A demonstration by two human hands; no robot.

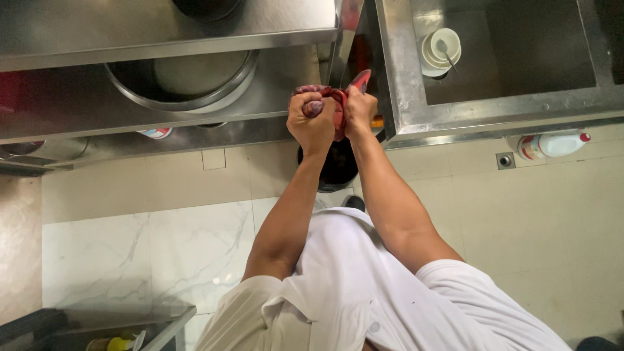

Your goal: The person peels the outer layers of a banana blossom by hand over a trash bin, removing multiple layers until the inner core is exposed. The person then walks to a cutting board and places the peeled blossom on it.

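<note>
Both my hands grip a dark red cloth [337, 103], twisted into a tight bundle between them, held out in front of my chest. My left hand [312, 122] is a closed fist around its left part. My right hand [359, 109] clutches the right part, where a red end of the cloth sticks up. The cloth hangs over the gap between a steel counter [195, 123] and a steel sink [520, 97], above a dark round bin [338, 170] on the floor.
A large steel pot [188, 81] sits sunk in the counter. White bowls with a spoon [441, 49] stand in the sink. A white bottle with a red cap [552, 145] lies under the sink edge. Tiled floor lies below; a steel box edge [130, 328] is at the lower left.
</note>
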